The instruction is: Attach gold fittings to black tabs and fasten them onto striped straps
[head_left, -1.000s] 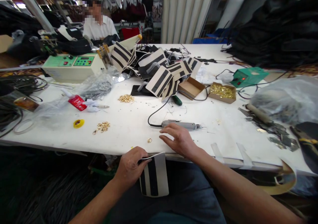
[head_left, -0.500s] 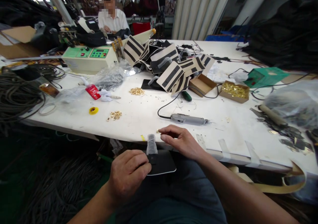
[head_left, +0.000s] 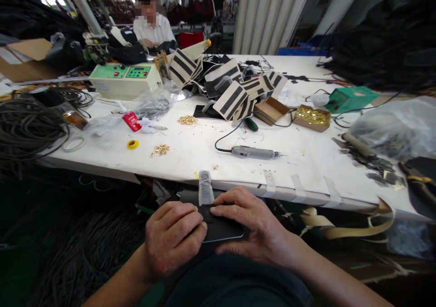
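Observation:
A black flat panel [head_left: 225, 227] with a pale edge lies over my lap at the table's front edge. From its middle a strap wrapped in cloudy plastic [head_left: 205, 186] stretches toward the table. My left hand [head_left: 175, 236] is closed on the panel's left part, fingers curled beside the strap base. My right hand [head_left: 254, 223] rests over the right part, its fingertips touching the strap base and its thumb spread apart near the panel's near edge. Just beyond the strap, a small gold metal piece [head_left: 215, 167] sits on the table.
A grey electric screwdriver [head_left: 255, 152] lies mid-table. Left of it are gold hardware piles [head_left: 160, 150], yellow tape [head_left: 133, 144] and a red bottle [head_left: 131, 121]. Striped panels [head_left: 231, 99] are heaped behind, near a box of gold parts [head_left: 312, 117]. A person [head_left: 155, 27] sits across.
My right hand has left the small gold piece on the table and come back to the strap base on the panel. My left hand stays on the panel.

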`<state>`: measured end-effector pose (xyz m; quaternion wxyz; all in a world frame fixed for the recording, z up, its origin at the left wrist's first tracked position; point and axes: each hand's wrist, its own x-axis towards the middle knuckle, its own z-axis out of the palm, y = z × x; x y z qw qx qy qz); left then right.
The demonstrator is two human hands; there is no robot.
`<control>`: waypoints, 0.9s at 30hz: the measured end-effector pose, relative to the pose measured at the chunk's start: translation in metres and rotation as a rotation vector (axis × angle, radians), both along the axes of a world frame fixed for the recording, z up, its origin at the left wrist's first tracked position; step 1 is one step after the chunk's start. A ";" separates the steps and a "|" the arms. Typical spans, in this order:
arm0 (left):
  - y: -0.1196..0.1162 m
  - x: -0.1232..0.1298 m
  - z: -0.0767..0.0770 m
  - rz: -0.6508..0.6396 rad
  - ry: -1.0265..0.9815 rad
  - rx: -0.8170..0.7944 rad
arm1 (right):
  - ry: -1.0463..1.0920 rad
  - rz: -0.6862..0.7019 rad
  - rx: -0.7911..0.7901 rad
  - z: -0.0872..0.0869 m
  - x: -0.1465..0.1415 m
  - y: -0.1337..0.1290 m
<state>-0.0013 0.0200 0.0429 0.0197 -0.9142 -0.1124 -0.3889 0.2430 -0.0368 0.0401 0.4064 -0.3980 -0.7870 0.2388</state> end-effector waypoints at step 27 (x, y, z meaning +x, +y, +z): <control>0.018 0.050 -0.040 0.355 -0.235 -1.730 | -0.178 -0.326 0.117 -0.068 0.009 0.017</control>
